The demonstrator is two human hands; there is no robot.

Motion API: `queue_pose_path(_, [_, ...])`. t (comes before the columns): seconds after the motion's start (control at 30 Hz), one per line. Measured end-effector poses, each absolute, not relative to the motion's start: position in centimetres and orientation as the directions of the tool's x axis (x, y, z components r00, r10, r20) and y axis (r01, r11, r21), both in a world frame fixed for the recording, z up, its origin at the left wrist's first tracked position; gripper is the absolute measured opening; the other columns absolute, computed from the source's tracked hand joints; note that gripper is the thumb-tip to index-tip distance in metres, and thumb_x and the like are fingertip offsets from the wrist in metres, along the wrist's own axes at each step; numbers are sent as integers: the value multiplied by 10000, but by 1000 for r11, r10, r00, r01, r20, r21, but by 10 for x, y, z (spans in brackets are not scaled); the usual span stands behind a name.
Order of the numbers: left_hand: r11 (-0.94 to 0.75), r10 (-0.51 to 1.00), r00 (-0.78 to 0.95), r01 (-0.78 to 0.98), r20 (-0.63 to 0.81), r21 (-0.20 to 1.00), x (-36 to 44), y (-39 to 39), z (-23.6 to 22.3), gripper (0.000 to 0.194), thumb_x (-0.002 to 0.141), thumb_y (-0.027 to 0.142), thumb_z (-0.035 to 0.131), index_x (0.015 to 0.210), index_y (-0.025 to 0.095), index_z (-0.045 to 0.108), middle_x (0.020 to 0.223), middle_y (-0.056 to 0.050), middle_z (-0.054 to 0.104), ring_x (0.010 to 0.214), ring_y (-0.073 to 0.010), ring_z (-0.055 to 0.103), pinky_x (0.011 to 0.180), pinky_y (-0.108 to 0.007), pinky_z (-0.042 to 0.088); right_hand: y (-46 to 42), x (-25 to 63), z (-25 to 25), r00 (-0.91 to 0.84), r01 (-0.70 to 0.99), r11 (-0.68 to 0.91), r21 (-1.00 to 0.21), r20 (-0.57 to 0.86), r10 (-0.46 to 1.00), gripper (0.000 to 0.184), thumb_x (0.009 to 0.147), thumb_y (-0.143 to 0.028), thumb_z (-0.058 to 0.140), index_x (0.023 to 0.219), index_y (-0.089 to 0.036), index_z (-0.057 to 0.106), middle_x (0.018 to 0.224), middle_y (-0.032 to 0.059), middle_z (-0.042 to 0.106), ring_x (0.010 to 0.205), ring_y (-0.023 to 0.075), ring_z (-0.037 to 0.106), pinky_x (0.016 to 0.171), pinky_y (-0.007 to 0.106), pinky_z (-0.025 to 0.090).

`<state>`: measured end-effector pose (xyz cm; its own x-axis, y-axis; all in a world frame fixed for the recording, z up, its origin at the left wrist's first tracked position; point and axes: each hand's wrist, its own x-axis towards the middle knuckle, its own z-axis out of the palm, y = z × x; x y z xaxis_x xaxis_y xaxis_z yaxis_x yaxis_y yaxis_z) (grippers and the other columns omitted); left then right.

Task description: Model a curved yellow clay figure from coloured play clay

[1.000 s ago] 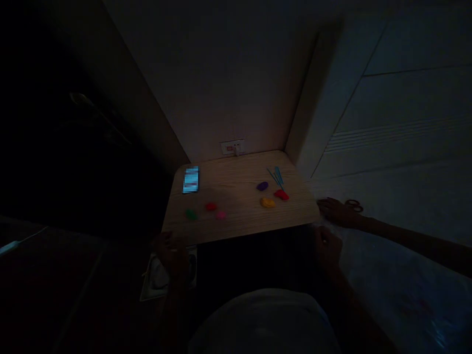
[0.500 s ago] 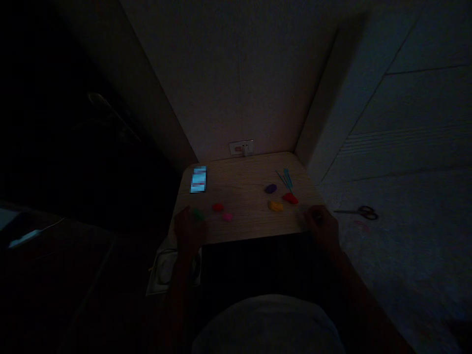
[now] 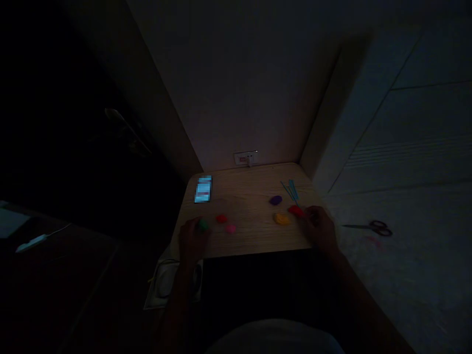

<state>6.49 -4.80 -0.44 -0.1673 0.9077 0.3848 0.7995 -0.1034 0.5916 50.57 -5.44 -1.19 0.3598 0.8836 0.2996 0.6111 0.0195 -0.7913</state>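
Dimly, on tabletop (image 3: 243, 183), saw left hand (image 3: 192, 241) curled at green lump (image 3: 202, 225), right hand (image 3: 320, 227) likewise at long red lump (image 3: 295, 211); could not confirm either finger grip. Judged yellow lump (image 3: 281, 219) at risk of right-knuckle knocks.

- Left hand (image 3: 192, 242): low left, fingers curled forward and inward; too dark to tell how tight.
- Right hand (image 3: 320, 228): right side, turned inward, fingers bent, thumb side facing left; grip unclear, dim.
- Hands well apart, roughly level, right slightly higher in view.
- Left forearm (image 3: 176, 295): rises steeply from bottom edge, slight lean right.
- Right forearm (image 3: 359, 290): runs diagonally up-left from lower right.
- Wrists: both fairly straight, details lost in shadow.
- Torso (image 3: 275, 337): bottom center, between forearms.
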Motion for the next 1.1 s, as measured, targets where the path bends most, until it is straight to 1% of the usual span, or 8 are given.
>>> queue_pose_path(0.13, [-141,930,-136,725,342,674,69,-46,1,458,783,369,744,1208,205,696,1211,-109,712,1134,-306,655,1045,-477,507,-57,511,-15,410,592,-21,-805,279,868,502,846,-675,613,1015,-203,642,884,96,715,738,235,633,649,336,482])
queue_pose_path(0.27, [-159,937,-126,677,326,719,75,-40,3,407,779,353,745,1156,200,734,1181,-104,734,1123,-297,671,1052,-474,511,-59,514,-17,415,576,-42,-816,248,875,482,850,-660,616,997,-202,652,865,86,715,733,230,626,649,333,479])
queue_pose_path(0.47, [-109,952,-183,550,247,828,77,-41,5,405,772,328,705,1154,192,723,1189,-93,744,1125,-282,685,1050,-452,521,-60,515,-17,393,560,-18,-828,247,886,431,854,-626,620,947,-207,653,868,76,713,766,234,637,683,342,482])
queue_pose_path(0.6, [-74,955,-223,456,195,887,74,-48,7,435,752,308,691,1168,182,705,1194,-95,754,1111,-274,701,1039,-437,534,-61,516,-17,382,581,-27,-813,243,891,423,853,-612,616,955,-205,666,858,74,718,747,231,635,664,334,466])
queue_pose_path(0.8, [-94,955,-215,435,204,896,72,-51,1,421,764,256,649,1177,191,699,1204,-93,752,1119,-271,706,1049,-444,538,-62,512,-12,388,585,-33,-810,244,889,444,836,-628,617,939,-201,681,840,79,723,743,238,640,648,327,464])
queue_pose_path(0.9, [-117,955,-198,430,220,895,70,-49,-3,429,787,260,626,1207,191,682,1251,-99,735,1149,-273,694,1064,-449,528,-62,511,-10,389,587,-42,-808,236,891,467,830,-650,618,932,-199,683,822,78,724,720,233,635,632,324,461])
queue_pose_path(1.0, [-129,957,-176,460,233,879,69,-49,-3,428,827,262,586,1239,193,681,1286,-99,722,1191,-274,676,1101,-461,503,-64,509,-7,381,582,-41,-812,229,896,466,832,-651,605,909,-198,681,795,76,718,695,228,628,622,323,460])
queue_pose_path(1.1, [-182,946,-144,505,290,844,70,-49,0,403,835,240,559,1205,196,712,1299,-93,718,1231,-272,657,1132,-459,485,-65,508,-5,364,584,-28,-811,232,902,433,846,-619,594,904,-198,681,794,75,720,700,225,631,626,320,462])
